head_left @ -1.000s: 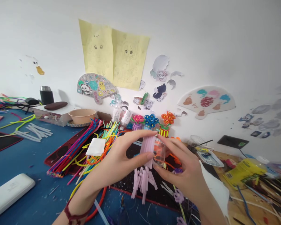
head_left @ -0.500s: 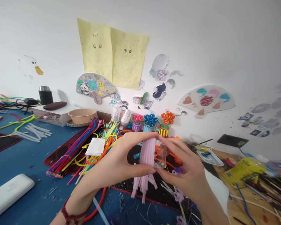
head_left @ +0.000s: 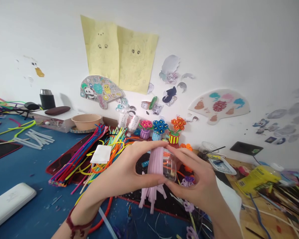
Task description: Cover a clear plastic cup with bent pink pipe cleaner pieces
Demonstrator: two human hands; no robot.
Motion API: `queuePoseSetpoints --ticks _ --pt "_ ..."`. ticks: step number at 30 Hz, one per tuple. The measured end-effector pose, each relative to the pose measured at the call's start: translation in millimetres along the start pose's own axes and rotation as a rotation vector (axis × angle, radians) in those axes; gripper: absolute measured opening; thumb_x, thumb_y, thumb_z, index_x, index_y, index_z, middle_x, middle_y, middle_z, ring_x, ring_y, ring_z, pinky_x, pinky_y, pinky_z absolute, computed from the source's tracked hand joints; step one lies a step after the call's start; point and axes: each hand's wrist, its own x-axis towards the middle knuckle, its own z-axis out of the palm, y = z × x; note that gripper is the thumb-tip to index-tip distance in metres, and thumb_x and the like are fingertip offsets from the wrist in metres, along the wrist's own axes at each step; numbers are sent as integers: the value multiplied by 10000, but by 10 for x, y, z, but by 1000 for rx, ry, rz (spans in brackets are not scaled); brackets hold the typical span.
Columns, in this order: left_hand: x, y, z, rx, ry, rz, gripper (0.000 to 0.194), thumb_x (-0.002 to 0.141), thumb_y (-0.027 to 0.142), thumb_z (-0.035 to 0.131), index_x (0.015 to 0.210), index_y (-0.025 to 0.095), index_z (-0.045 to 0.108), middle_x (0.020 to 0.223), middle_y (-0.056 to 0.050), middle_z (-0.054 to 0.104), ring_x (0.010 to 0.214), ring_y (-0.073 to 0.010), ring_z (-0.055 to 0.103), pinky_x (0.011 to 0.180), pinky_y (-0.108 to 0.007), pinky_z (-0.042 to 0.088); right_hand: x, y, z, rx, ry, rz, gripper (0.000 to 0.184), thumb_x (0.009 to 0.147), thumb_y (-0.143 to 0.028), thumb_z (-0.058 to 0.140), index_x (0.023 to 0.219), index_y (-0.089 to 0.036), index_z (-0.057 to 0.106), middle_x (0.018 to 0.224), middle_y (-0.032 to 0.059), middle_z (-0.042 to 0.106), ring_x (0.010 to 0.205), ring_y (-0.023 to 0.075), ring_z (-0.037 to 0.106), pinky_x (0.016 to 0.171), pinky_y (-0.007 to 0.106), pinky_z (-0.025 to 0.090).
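Note:
Between both hands is a small clear plastic jar [head_left: 169, 168], lying on its side, with pale purple pipe cleaners [head_left: 155, 162] laid side by side around its left part. My left hand [head_left: 137, 166] pinches these pipe cleaners between the thumb below and the fingers above. My right hand [head_left: 193, 171] grips the jar's right end, fingers on top and thumb underneath. Loose ends of purple pipe cleaner [head_left: 151, 196] show below my left thumb. Purple pipe-cleaner flowers [head_left: 188, 206] lie just below my right hand.
Bundled coloured pipe cleaners [head_left: 77, 159] lie on the left, with a white paper square [head_left: 101, 154] on them. Three small potted pipe-cleaner flowers, one of them blue [head_left: 160, 127], stand by the wall. A yellow bottle [head_left: 257, 177] lies right; a white case [head_left: 11, 204] sits front left.
Both hands keep their grip on the jar and the purple pipe cleaners, with hardly any movement. The whole view has shifted slightly.

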Motion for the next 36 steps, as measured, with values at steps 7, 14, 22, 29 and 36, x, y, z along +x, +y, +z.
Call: queuePoseSetpoints --ticks 7,14,22,29,36 --pt "-13 15 -14 140 -52 38 741 733 394 739 1383 302 395 1354 -27 544 1191 -228 522 1015 -363 403 19 -3 13 37 -5 -12 681 688 -155 725 1326 -272 518 919 17 598 714 156 557 643 290 501" --pt "-40 72 -34 118 -63 12 806 720 484 730 1413 317 354 1399 -45 503 1243 -255 492 1036 -411 406 -43 125 20 239 -52 42 671 720 -177 751 1328 -315 502 838 -9 596 659 131 548 622 269 508" --pt "-146 33 -14 -5 -49 5 826 753 340 728 1446 313 280 1491 -63 378 1341 -265 384 1103 -440 349 -74 275 171 604 -77 197 608 717 -158 734 1240 -251 439 1056 66 626 943 200 626 876 360 503" --pt "-418 -159 181 -73 -91 -25 678 760 339 721 1364 271 421 1426 -82 459 1308 -248 417 1101 -443 331 -386 344 456 479 -57 197 550 702 -176 720 1164 -247 431 1124 67 591 1012 210 617 914 382 498" --pt "-618 -454 503 -118 -6 -67 297 845 312 616 1113 185 619 1170 -84 634 1107 -215 563 997 -359 413 -793 375 822 329 56 196 437 697 -172 673 1078 -233 467 1036 41 604 967 204 619 886 364 509"
